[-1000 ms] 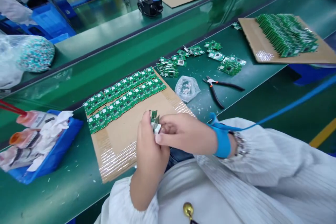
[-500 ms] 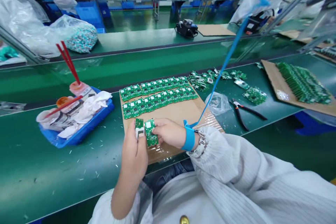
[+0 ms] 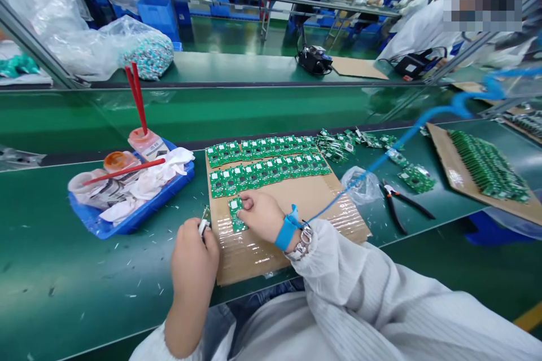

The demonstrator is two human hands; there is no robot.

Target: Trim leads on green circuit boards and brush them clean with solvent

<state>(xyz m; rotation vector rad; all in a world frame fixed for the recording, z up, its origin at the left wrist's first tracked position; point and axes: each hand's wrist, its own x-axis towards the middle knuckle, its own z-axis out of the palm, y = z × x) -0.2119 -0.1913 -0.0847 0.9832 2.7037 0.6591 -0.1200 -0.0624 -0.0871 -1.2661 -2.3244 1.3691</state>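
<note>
Between the thumb and fingers of my right hand (image 3: 263, 215) is a green circuit board (image 3: 236, 215) with a white square part, held over the cardboard sheet (image 3: 279, 194). My left hand (image 3: 195, 254), left of the cardboard, pinches a small circuit board (image 3: 205, 221) turned nearly edge-on, with a white part showing. Two rows of similar circuit boards (image 3: 271, 172) lie along the far half of the cardboard. A blue wrist strap (image 3: 289, 229) with a coiled cord circles my right wrist, beside a metal watch.
On the left a blue tray (image 3: 131, 220) holds bottles, white cloths and red sticks. Cutting pliers (image 3: 404, 203), a clear plastic bag (image 3: 361, 183) and loose boards (image 3: 417, 177) lie right. Stacked boards (image 3: 486, 166) rest on another cardboard. People in white work beyond.
My hands have moved apart. The left has gone left off the cardboard with its small board, now turned edge-on; the right keeps its board over the cardboard. The camera view has shifted.
</note>
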